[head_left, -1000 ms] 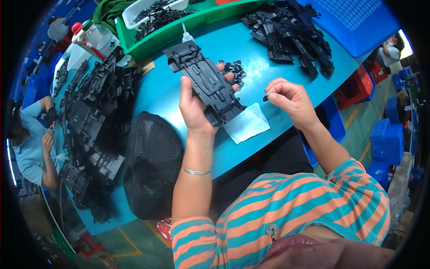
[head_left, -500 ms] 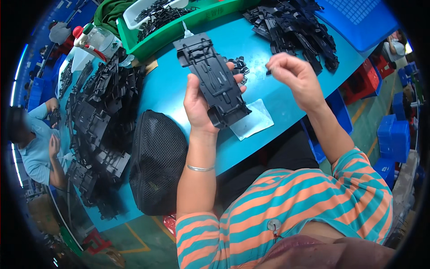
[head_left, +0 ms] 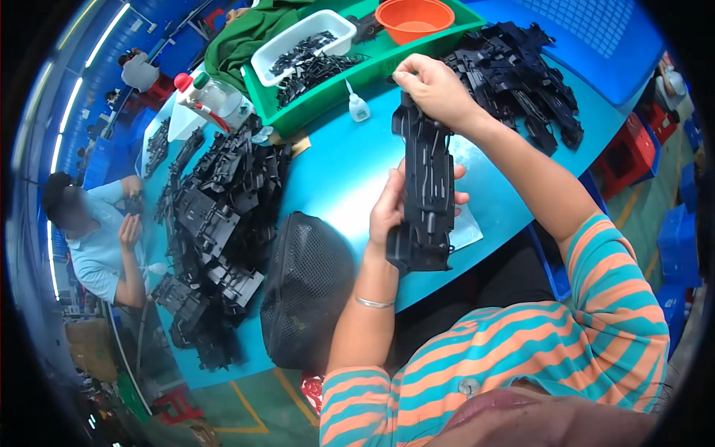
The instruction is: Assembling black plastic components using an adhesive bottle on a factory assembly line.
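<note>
My left hand point(head_left: 384, 216) is wrapped round a long black plastic car chassis point(head_left: 430, 190), held tilted above the table with its moulded ribs showing. The fingers come out along its right side. At the chassis's far end, my right hand point(head_left: 436, 91) is closed in a pinch, with a small black part point(head_left: 392, 79) just showing at the fingertips. That part is too small to make out further. The right hand hides the far end of the chassis. Just left of it, a small white dropper bottle point(head_left: 357, 104) stands on the table.
Black chassis heaps lie at the left point(head_left: 216, 223) and far right point(head_left: 514, 74). A green tray point(head_left: 298, 119) holds a white bin point(head_left: 264, 63) of small black parts and an orange bowl point(head_left: 413, 33). A black mesh bag point(head_left: 309, 298) sits at the near edge. Another person point(head_left: 100, 246) works at left.
My right hand has come across from the right to the chassis's far end. The chassis has been turned more upright and onto its side, and the whole view has shifted.
</note>
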A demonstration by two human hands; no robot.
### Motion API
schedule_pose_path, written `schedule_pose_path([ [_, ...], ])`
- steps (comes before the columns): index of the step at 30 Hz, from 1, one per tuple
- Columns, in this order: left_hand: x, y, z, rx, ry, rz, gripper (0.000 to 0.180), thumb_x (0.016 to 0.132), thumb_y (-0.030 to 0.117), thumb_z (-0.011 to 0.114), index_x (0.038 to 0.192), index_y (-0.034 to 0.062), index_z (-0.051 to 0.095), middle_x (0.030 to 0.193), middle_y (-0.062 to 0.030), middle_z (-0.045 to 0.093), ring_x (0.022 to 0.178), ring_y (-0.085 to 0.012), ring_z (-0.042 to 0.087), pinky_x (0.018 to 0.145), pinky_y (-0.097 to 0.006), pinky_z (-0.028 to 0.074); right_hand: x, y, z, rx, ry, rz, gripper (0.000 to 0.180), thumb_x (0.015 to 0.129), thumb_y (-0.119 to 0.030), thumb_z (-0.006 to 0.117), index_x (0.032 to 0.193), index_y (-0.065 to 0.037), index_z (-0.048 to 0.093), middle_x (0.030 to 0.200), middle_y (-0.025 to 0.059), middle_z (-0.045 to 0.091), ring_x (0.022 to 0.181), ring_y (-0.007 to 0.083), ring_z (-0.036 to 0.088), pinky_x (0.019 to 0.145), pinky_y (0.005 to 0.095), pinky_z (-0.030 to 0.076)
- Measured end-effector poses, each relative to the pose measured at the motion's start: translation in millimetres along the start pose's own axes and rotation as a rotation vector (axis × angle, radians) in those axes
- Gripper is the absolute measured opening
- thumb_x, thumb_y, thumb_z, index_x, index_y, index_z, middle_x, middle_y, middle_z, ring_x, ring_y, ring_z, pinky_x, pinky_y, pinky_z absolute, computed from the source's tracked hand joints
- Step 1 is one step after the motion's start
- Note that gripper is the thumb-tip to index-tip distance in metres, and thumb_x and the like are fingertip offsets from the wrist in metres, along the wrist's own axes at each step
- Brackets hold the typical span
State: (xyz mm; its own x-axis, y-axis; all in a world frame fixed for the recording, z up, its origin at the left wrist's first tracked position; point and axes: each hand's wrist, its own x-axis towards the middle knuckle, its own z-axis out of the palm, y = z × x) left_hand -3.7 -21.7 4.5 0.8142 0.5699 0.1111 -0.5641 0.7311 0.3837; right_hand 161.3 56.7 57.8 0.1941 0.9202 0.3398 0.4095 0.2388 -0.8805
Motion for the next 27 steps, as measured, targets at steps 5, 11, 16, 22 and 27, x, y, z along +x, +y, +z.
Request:
schedule_pose_path([
  [5, 3.9, 1.1, -6.1, 1.322, 0.201, 0.507, 0.093, 0.08, 0.023, 0.072, 0.148, 0.0074, 0.009, 0.123, -0.0221, 0.048, 0.101, -0.0312, 0.059, 0.085, -0.04, 0.053, -3.3, 1.0, 13.7, 0.334, -0.077, 0.318, 0.015, 0.093, -0.018, 0.055, 0.091, -0.003, 0.057, 0.069, -0.0017, 0.054, 0.057, 0.0055, 0.05, 0.052, 0.0225, 0.042],
  [11, 2.9, 1.5, 0.8, 1.688, 0.274, 0.957, 0.109, 0.065, 0.056, 0.078, 0.141, 0.0005, 0.024, 0.146, -0.0205, 0.026, 0.134, -0.0336, 0.027, 0.11, -0.045, 0.026, -25.4, 2.6, 26.1, 0.455, -0.083, 0.394, 0.013, 0.093, -0.019, 0.055, 0.089, -0.006, 0.056, 0.071, -0.0015, 0.054, 0.055, 0.0053, 0.048, 0.047, 0.021, 0.038],
  [16, -2.9, 9.9, 6.9, 0.85, 0.292, 0.803, 0.092, 0.075, 0.062, 0.067, 0.136, 0.0005, 0.035, 0.133, -0.017, 0.045, 0.127, -0.0298, 0.042, 0.108, -0.043, 0.031, -42.1, -5.0, -2.4, 0.251, -0.152, 0.405, 0.016, 0.091, -0.024, 0.057, 0.087, -0.008, 0.057, 0.079, -0.0002, 0.06, 0.062, 0.0034, 0.052, 0.053, 0.0187, 0.037],
  [22, -6.3, 15.7, -4.1, 0.064, 0.279, 0.431, 0.077, 0.087, 0.07, 0.039, 0.135, 0.0102, 0.034, 0.109, -0.0236, 0.06, 0.087, -0.0312, 0.063, 0.082, -0.043, 0.052, -78.5, -20.0, -33.6, -0.052, -0.193, -0.114, 0.006, 0.086, -0.006, 0.061, 0.086, 0.0, 0.06, 0.087, 0.0044, 0.06, 0.074, 0.0097, 0.054, 0.064, 0.0225, 0.043],
  [27, -2.7, 9.5, -0.6, -0.092, 0.275, 0.402, 0.072, 0.088, 0.066, 0.042, 0.133, 0.0095, 0.036, 0.106, -0.0214, 0.061, 0.09, -0.0282, 0.064, 0.079, -0.039, 0.055, -112.2, -44.0, -16.6, -0.201, -0.136, -0.569, 0.013, 0.07, -0.002, 0.069, 0.079, -0.005, 0.061, 0.098, 0.0078, 0.059, 0.085, 0.0253, 0.059, 0.075, 0.0349, 0.045],
])
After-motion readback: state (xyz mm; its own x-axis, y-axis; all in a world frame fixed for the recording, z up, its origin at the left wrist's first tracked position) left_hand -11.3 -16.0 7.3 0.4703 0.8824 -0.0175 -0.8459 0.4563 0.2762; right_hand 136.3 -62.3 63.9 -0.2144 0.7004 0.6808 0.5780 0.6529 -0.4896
